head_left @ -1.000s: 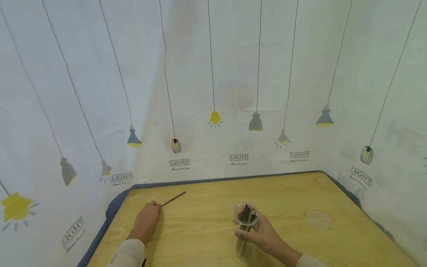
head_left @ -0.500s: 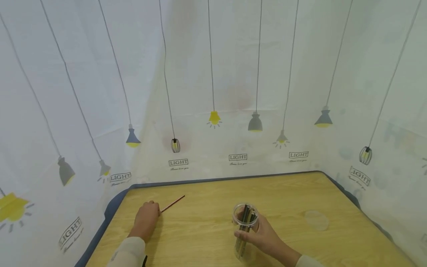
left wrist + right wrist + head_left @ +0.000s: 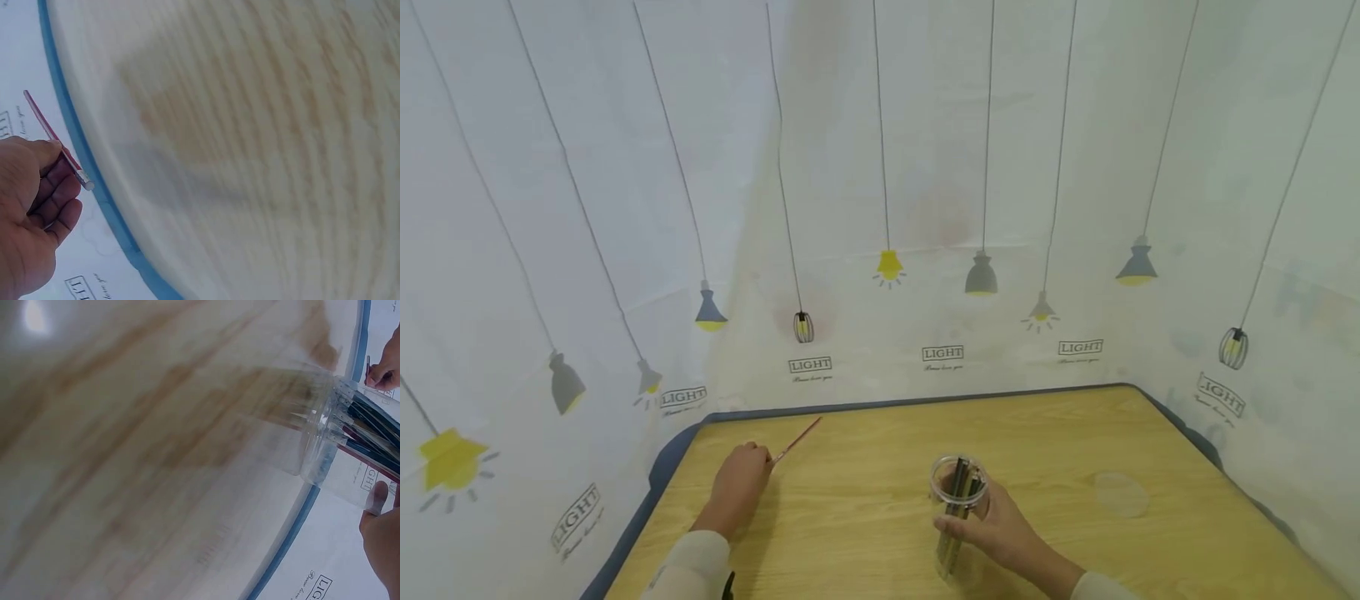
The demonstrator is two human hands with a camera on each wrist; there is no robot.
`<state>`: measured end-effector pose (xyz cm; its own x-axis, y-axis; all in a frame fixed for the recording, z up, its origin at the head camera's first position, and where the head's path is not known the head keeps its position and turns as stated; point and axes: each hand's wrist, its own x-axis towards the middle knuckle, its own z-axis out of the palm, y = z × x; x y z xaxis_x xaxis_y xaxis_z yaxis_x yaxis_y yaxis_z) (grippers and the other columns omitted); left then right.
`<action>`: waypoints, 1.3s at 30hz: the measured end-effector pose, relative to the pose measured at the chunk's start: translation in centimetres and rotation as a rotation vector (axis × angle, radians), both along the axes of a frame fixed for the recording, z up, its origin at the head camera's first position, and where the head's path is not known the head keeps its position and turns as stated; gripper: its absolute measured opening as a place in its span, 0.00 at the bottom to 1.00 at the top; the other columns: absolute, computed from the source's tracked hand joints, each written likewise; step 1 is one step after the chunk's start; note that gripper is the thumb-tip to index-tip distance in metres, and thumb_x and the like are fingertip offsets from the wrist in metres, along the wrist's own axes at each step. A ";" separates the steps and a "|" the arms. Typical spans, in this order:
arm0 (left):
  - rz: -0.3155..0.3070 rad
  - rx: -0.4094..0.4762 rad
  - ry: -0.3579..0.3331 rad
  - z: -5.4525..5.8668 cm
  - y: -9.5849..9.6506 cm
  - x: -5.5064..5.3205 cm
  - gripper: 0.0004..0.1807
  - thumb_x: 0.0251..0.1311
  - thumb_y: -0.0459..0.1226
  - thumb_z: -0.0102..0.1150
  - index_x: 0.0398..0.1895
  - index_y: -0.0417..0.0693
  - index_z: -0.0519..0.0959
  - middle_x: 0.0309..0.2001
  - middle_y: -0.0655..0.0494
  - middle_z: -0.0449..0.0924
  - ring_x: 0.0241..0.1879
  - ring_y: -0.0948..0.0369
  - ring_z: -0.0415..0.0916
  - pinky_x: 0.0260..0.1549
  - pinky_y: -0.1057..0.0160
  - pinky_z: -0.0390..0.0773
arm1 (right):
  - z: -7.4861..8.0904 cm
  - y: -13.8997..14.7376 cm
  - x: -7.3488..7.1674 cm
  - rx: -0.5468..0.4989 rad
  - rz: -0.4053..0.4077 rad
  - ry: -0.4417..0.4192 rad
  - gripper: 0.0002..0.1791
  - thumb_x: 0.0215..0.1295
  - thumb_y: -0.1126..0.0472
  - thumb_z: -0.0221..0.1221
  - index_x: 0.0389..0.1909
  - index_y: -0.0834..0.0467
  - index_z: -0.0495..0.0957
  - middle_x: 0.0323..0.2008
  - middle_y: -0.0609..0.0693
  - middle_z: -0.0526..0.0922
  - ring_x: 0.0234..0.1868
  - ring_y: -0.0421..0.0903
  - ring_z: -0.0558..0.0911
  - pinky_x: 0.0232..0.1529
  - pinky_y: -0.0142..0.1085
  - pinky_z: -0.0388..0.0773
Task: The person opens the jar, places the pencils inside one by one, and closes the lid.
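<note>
In the head view my left hand (image 3: 741,487) is over the left part of the table, pinching a thin red pencil (image 3: 797,439) between thumb and fingers. The pencil slants up to the right; its pale, silvery end (image 3: 85,180) sticks out below the fingertips in the left wrist view. My right hand (image 3: 1000,525) grips a clear plastic jar (image 3: 946,546) from its right side, near the rim. Several pencils (image 3: 372,431), mostly dark, lean inside the uncapped jar.
A round, see-through lid (image 3: 1122,495) lies flat to the right of the jar. The wood-grain table (image 3: 865,500) has a blue-grey edge (image 3: 887,406). Behind it and along both sides hangs a white sheet (image 3: 925,167) printed with lamps.
The left hand dips slightly, then rises a little away from me, the pencil's far end now tilted higher. The right hand stays on the jar; the head view shifts slightly.
</note>
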<state>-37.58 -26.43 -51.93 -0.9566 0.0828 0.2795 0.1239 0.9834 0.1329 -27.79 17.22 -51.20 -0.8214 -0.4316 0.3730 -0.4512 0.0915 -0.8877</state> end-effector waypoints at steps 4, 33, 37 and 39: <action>-0.027 0.069 0.014 1.4 1.2 0.2 0.07 0.77 0.36 0.66 0.45 0.40 0.88 0.42 0.48 0.85 0.44 0.49 0.83 0.48 0.47 0.87 | -0.1 0.0 -0.1 -0.006 -0.003 0.015 0.29 0.73 0.64 0.70 0.69 0.65 0.72 0.64 0.68 0.83 0.65 0.42 0.86 0.70 0.24 0.75; -0.298 0.357 0.218 11.0 11.2 5.2 0.07 0.80 0.41 0.66 0.47 0.49 0.89 0.41 0.60 0.85 0.44 0.62 0.82 0.46 0.55 0.86 | 0.3 -0.4 0.3 -0.003 -0.017 -0.021 0.28 0.74 0.63 0.71 0.68 0.66 0.71 0.62 0.64 0.82 0.63 0.44 0.88 0.66 0.28 0.81; -0.334 0.431 0.203 12.2 12.4 6.2 0.09 0.81 0.43 0.65 0.49 0.49 0.89 0.42 0.61 0.86 0.45 0.62 0.84 0.48 0.55 0.87 | 0.3 -0.4 0.3 0.014 -0.008 -0.032 0.28 0.75 0.62 0.70 0.68 0.66 0.71 0.64 0.66 0.82 0.63 0.37 0.86 0.66 0.25 0.78; -0.359 0.461 0.202 12.7 12.9 6.7 0.09 0.81 0.43 0.65 0.50 0.49 0.89 0.43 0.62 0.87 0.46 0.62 0.85 0.50 0.54 0.88 | 0.3 -0.4 0.2 0.019 -0.006 -0.037 0.28 0.75 0.62 0.70 0.68 0.66 0.71 0.64 0.66 0.81 0.63 0.35 0.86 0.66 0.24 0.78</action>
